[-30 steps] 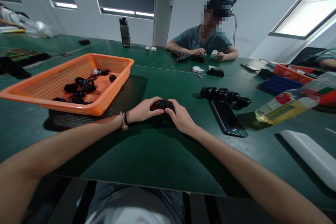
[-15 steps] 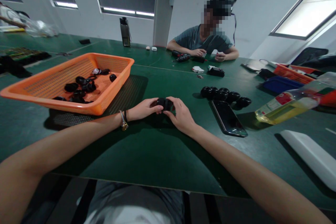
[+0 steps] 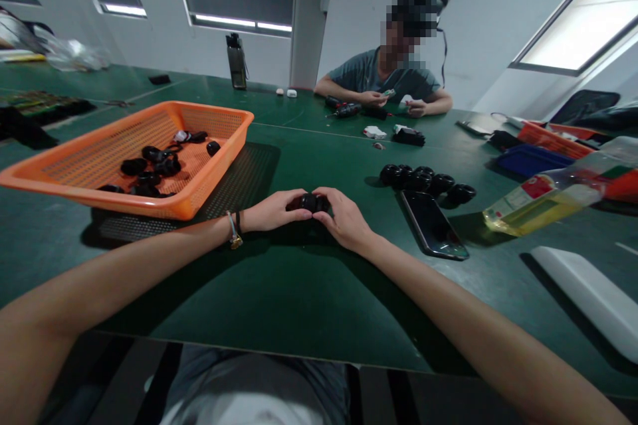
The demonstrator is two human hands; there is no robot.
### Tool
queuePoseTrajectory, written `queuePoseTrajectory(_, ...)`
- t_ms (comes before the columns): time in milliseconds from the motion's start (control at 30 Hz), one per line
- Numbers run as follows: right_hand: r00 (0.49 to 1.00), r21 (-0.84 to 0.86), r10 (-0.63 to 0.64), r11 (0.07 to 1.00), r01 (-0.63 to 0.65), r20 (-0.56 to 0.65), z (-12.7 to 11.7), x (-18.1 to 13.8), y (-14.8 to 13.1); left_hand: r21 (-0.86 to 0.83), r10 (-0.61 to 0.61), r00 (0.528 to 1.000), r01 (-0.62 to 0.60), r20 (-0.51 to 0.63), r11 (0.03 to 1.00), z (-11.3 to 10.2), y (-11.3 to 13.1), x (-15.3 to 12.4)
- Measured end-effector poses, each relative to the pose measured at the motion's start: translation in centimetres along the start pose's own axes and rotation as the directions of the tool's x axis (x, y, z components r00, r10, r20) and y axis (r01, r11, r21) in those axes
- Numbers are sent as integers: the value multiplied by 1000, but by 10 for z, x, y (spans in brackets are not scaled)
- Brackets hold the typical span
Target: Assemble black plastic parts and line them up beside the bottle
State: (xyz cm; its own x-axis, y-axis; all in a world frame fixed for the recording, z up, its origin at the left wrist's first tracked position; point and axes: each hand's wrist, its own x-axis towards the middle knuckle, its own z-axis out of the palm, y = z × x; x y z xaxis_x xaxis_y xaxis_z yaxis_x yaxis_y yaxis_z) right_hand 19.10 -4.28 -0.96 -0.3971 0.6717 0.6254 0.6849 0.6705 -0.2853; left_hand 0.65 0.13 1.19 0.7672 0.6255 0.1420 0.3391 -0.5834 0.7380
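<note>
Both bare arms reach forward and converge, so the hands meet in front of the body. The left forearm [image 3: 149,265] comes in from the lower left, nearly level, with the left wrist [image 3: 234,229] straight. The left hand [image 3: 272,211] lies palm down, knuckles up, fingers curled inward toward the right hand [image 3: 343,222]. The right forearm [image 3: 448,319] rises from the lower right at a steeper slant; its wrist [image 3: 371,249] bends slightly, back of the hand upward. Fingertips [image 3: 323,194] of both hands close from opposite sides – thumbs low, index fingers above – pinching a small black rounded plastic part [image 3: 312,202] between them.
</note>
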Motion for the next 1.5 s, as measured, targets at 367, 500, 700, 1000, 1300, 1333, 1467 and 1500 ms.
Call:
queuePoseTrajectory(367,999,-44,-10,999,8,-34,5,-3,0,-106,-19,1000,17,-15,994,1,-5,2)
queuePoseTrajectory(500,999,-21,22,1000,-23,-45,7,-3,-3,-94,1,999,-4,-34,996,1,-6,0)
queuePoseTrajectory(700,993,60,103,993,-99,-55,6,-4,-11,1,35,994,-35,-102,999,1,0,-4)
queuePoseTrajectory(1000,986,119,166,979,-164,-3,3,-1,-12,57,6,992,1,-125,998,1,1,-3)
queuePoseTrajectory(1300,990,106,138,985,-135,-17,6,-2,-8,-50,1,999,-3,-53,999,1,-2,-1)
queuePoseTrajectory(1333,991,105,135,986,-133,-19,6,-2,-8,-75,12,999,-15,-38,997,1,-3,-1)
queuePoseTrajectory(1467,990,105,132,986,-127,-40,8,-2,-9,-122,37,999,-39,-16,992,0,-5,0)
queuePoseTrajectory(1500,990,106,136,986,-130,-46,8,-2,-9,-117,36,999,-38,-16,992,1,-5,0)
